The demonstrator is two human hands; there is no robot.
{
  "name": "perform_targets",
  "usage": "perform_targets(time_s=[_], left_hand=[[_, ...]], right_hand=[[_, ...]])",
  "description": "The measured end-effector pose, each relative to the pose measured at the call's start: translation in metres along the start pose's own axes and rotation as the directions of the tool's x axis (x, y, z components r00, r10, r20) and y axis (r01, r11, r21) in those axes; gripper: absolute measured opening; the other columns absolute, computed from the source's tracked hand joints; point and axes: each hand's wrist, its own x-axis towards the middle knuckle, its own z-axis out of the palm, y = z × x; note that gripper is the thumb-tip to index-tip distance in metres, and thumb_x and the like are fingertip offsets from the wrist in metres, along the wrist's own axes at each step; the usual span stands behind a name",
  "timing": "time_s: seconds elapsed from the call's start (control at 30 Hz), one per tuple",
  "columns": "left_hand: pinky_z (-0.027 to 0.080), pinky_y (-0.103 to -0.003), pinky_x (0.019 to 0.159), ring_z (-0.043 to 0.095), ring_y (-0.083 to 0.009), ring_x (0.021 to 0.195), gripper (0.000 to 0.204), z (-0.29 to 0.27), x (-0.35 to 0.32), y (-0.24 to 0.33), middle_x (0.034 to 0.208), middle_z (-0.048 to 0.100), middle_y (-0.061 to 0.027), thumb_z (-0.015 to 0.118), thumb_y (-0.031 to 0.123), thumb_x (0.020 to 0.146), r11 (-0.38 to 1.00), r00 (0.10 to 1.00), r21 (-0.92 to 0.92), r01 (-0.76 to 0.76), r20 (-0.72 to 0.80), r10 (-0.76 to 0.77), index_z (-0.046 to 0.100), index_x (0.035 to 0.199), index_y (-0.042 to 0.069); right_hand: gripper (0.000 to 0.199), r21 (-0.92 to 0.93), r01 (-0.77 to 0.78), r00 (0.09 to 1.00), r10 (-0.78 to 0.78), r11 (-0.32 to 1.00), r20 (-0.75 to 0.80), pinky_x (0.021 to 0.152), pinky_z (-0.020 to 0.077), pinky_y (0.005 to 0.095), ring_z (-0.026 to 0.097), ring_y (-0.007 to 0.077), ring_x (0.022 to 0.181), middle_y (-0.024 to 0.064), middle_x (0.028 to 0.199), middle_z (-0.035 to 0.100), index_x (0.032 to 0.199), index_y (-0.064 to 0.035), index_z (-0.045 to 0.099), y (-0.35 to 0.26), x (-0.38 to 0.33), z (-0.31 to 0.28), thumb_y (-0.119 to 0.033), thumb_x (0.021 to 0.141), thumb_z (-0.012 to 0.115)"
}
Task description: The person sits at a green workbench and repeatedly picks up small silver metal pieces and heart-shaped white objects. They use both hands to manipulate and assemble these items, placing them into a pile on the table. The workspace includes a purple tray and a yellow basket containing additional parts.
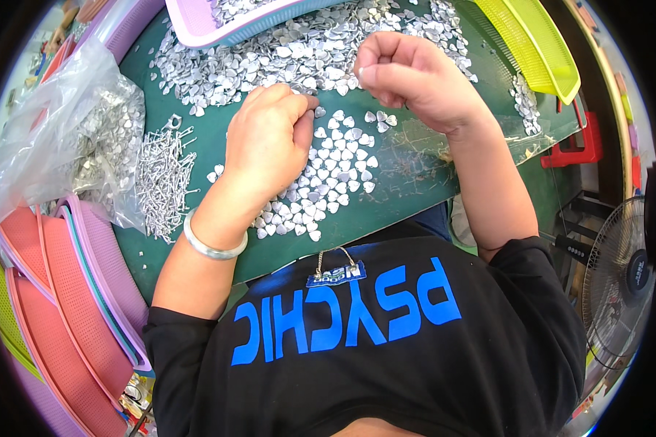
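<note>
With the loose hearts (335,164) as clock centre, the metal pins (166,178) heap at nine o'clock, near your left forearm; a sideways sweep could scatter them among the hearts. Your left hand (270,135), at ten, is curled with its fingertips at the edge of the bigger heart pile (270,62); I cannot tell whether it grips a piece. The loose hearts spread flat on the green table (408,178), the lowest near its front edge at six, so a dragging wrist could push some off. Your right hand (401,73), at one, stands apart from the left, thumb and fingers bunched; if it pinches something, a slack hold could drop it. The pins' long axes cross at many angles; the hearts' tips point every way, with no shared axis.
</note>
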Motion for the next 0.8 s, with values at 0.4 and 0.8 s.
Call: perform_targets(time_s=[0.4, 0.8], left_hand=[[0.048, -0.04, 0.07, 0.056, -0.0295, 0.078, 0.015, -0.002, -0.001, -0.001, 0.077, 0.059, -0.0087, 0.061, 0.004, 0.075, 1.0, 0.999, -0.004, 0.015, 0.043, -0.015, 0.07, 0.086, 0.005], [0.045, -0.038, 0.079, 0.055, -0.0294, 0.088, 0.025, 0.0, 0.0, 0.005, 0.091, 0.06, -0.0106, 0.056, -0.007, 0.073, 0.968, 0.972, -0.103, -0.229, 0.022, 0.233, 0.067, 0.094, 0.001]], right_hand=[[0.012, -0.423, 0.072, 0.994, -0.098, 0.903, -0.039, 0.056, 0.0451, 0.0258, 0.059, 0.0118, 0.062, 0.0022, 0.068, 0.063, 0.084, -0.0033, 0.069, 0.011, 0.004, 0.01, -0.009, 0.077, 0.061], [0.019, -0.805, 0.14, 0.975, -0.223, 0.576, 0.009, 0.072, 0.0525, 0.0384, 0.066, 0.03, 0.078, 0.0119, 0.082, 0.069, 0.09, -0.0084, 0.073, 0.012, 0.002, 0.007, -0.012, 0.076, 0.06]])
